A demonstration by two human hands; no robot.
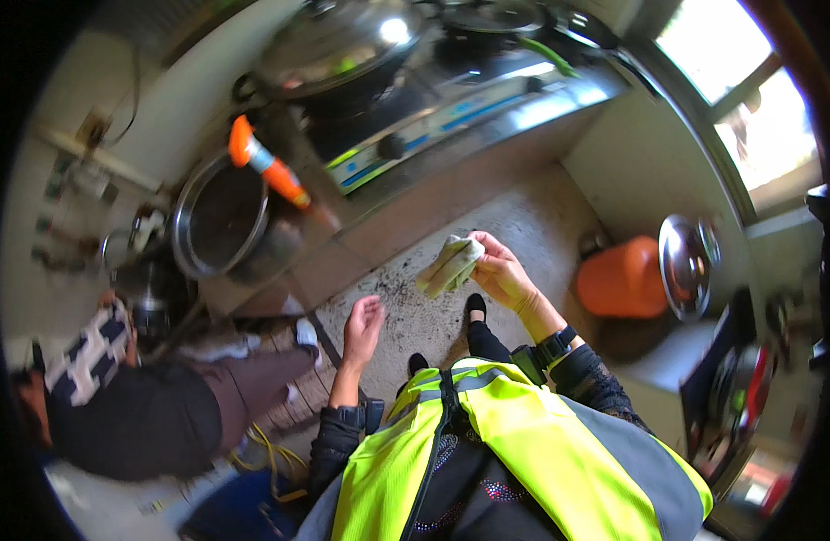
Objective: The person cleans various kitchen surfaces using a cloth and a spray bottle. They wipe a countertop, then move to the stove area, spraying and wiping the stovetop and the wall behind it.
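My right hand (501, 270) pinches a folded, pale greenish cloth (448, 267) above the floor. The cloth hangs to the left of my fingers. Lower and to the left, my left hand (363, 328) is held out with nothing in it. Its fingers look slightly curled and close together. Beneath both hands lies a grey floor (415, 318) strewn with dark specks. Beyond them runs a tiled counter (388, 223) carrying a gas stove (401, 142). An orange and white spray bottle (269, 169) stands on the counter, its outline blurred.
A large lidded pot (340, 54) sits on the stove. An open metal pot (222, 216) stands at the counter's left end. Another person (137, 412) is at the lower left, near a yellow cord (273, 453). An orange container (621, 277) and a metal lid (685, 267) are at right.
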